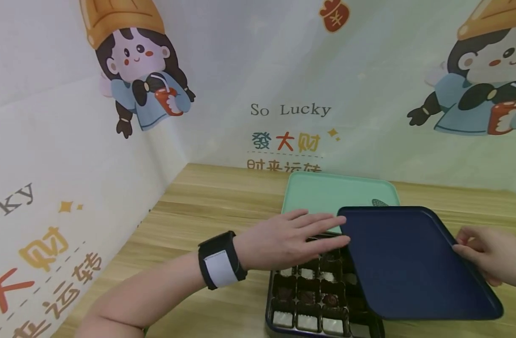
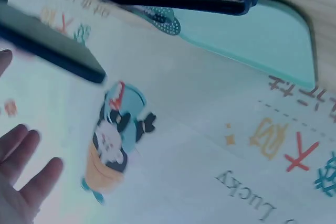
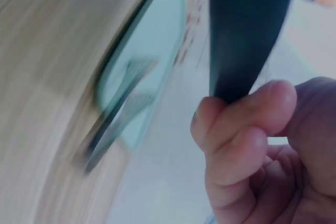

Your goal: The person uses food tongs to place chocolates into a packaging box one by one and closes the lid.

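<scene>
My right hand point(image 1: 494, 256) pinches the right edge of a dark blue lid point(image 1: 418, 263) between thumb and curled fingers. The lid is held tilted over the right part of a divided chocolate box point(image 1: 268, 300). Dark chocolates point(image 1: 329, 299) and pale white pieces point(image 1: 307, 323) sit in separate compartments; the lid hides the right-hand ones. Above the box's back part, my left hand point(image 1: 283, 239) stretches out with straight fingers, fingertips right at the lid's left edge. In the right wrist view the fingers point(image 3: 236, 156) wrap the lid's edge.
Behind the box lies a mint green tray point(image 1: 325, 192). Tongs with perforated ends point(image 3: 118, 111) rest on it, their handles reaching past its edge. A printed cloth backdrop point(image 1: 224, 117) rises along the back and left of the wooden table point(image 1: 190, 211).
</scene>
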Demonstrator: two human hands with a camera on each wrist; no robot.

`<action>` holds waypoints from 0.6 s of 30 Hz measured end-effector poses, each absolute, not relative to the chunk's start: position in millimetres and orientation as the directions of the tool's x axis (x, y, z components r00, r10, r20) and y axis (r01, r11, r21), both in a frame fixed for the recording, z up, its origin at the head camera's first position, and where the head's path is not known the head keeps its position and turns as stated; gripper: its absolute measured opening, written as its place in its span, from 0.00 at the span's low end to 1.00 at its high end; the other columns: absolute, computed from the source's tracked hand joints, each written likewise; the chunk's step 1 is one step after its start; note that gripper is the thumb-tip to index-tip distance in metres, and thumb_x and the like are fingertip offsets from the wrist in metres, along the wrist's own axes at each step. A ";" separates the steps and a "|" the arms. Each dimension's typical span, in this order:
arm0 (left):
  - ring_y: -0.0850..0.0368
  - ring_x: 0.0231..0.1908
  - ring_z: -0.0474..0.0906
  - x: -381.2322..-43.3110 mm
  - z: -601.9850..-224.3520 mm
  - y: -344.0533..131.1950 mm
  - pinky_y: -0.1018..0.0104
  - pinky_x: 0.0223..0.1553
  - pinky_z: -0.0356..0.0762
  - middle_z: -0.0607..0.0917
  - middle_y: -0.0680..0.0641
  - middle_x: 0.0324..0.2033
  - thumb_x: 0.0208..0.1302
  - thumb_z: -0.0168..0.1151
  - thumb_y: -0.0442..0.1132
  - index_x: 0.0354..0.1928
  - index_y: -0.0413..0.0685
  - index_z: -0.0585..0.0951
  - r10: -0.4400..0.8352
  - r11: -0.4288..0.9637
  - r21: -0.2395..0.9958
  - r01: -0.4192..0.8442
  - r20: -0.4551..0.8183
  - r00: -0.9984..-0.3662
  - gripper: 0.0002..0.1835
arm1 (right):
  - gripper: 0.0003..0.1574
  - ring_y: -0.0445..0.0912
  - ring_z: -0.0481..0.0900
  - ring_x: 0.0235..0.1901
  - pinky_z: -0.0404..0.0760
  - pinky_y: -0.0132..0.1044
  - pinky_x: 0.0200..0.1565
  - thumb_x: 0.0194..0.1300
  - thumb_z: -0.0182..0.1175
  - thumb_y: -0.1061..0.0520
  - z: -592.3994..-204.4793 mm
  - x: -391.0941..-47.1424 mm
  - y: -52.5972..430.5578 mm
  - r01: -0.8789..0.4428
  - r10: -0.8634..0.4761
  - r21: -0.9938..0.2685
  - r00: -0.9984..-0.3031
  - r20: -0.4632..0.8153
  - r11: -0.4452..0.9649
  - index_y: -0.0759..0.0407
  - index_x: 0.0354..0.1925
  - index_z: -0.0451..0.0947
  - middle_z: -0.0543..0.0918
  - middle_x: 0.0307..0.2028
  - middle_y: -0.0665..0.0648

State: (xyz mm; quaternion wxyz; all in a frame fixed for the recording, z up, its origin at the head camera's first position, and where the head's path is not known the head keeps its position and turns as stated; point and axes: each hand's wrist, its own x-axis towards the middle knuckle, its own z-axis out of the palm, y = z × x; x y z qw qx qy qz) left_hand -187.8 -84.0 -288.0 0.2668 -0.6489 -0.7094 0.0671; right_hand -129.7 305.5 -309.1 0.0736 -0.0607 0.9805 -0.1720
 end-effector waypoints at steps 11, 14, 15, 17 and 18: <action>0.55 0.59 0.64 -193.3 -309.9 -81.1 0.62 0.59 0.55 0.69 0.43 0.60 0.71 0.39 0.40 0.64 0.46 0.64 0.970 -0.001 -0.671 0.742 0.179 0.164 0.21 | 0.06 0.47 0.67 0.08 0.66 0.38 0.15 0.66 0.48 0.59 -289.8 -145.0 253.8 -0.154 -0.261 -0.439 -0.945 -0.196 0.885 0.60 0.32 0.65 0.67 0.09 0.52; 0.54 0.55 0.68 -196.5 -316.0 -83.2 0.62 0.57 0.60 0.73 0.43 0.55 0.71 0.39 0.41 0.61 0.46 0.68 0.955 0.004 -0.700 0.714 0.214 0.204 0.20 | 0.07 0.47 0.67 0.08 0.66 0.38 0.15 0.67 0.48 0.58 -289.1 -144.3 250.7 -0.145 -0.249 -0.443 -0.951 -0.185 0.885 0.60 0.32 0.65 0.67 0.09 0.52; 0.54 0.55 0.69 -197.8 -317.1 -83.4 0.62 0.56 0.60 0.74 0.43 0.55 0.71 0.40 0.40 0.60 0.46 0.69 0.949 0.008 -0.699 0.715 0.230 0.214 0.19 | 0.07 0.47 0.67 0.08 0.66 0.38 0.16 0.67 0.48 0.58 -289.2 -143.6 250.0 -0.143 -0.242 -0.443 -0.954 -0.176 0.885 0.60 0.32 0.65 0.67 0.09 0.52; 0.53 0.54 0.70 -200.6 -317.9 -84.2 0.62 0.57 0.59 0.75 0.43 0.53 0.69 0.43 0.37 0.58 0.45 0.71 0.936 0.018 -0.686 0.728 0.268 0.229 0.18 | 0.07 0.47 0.67 0.10 0.66 0.39 0.17 0.67 0.48 0.58 -288.8 -142.5 249.5 -0.136 -0.228 -0.447 -0.961 -0.158 0.884 0.60 0.32 0.66 0.67 0.10 0.52; 0.53 0.54 0.70 -201.8 -317.9 -84.8 0.62 0.57 0.59 0.75 0.42 0.53 0.69 0.44 0.36 0.58 0.44 0.71 0.928 0.025 -0.679 0.734 0.289 0.235 0.17 | 0.07 0.47 0.67 0.10 0.67 0.38 0.17 0.67 0.48 0.58 -288.8 -142.1 249.4 -0.132 -0.219 -0.448 -0.965 -0.147 0.884 0.60 0.32 0.66 0.67 0.10 0.51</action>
